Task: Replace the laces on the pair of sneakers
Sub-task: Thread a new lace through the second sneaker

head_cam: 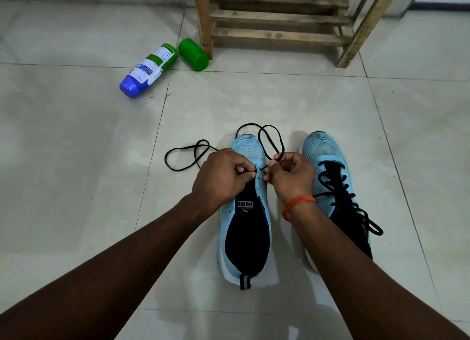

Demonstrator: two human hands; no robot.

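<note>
Lace (pixel 279 157): black cord, soft, limp and light; its loops trail on the floor past the toe of the unlaced sneaker (pixel 244 225).
Left hand (pixel 221 177): fingers pinch one strand at the lowest eyelets.
Right hand (pixel 292 177): fingers pinch the other strand.
Hold point: likely near the strand's end, for threading.
Laced sneaker (pixel 330 182): just beside.

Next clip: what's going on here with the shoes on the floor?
A person is lacing the light blue sneaker on their left. The left hand and right hand both pinch the black lace at the front eyelets. Its slack loops trail over the toe and onto the tiled floor. The other sneaker is already laced in black. A bottle lies farther off, a green cap beside it.
</note>
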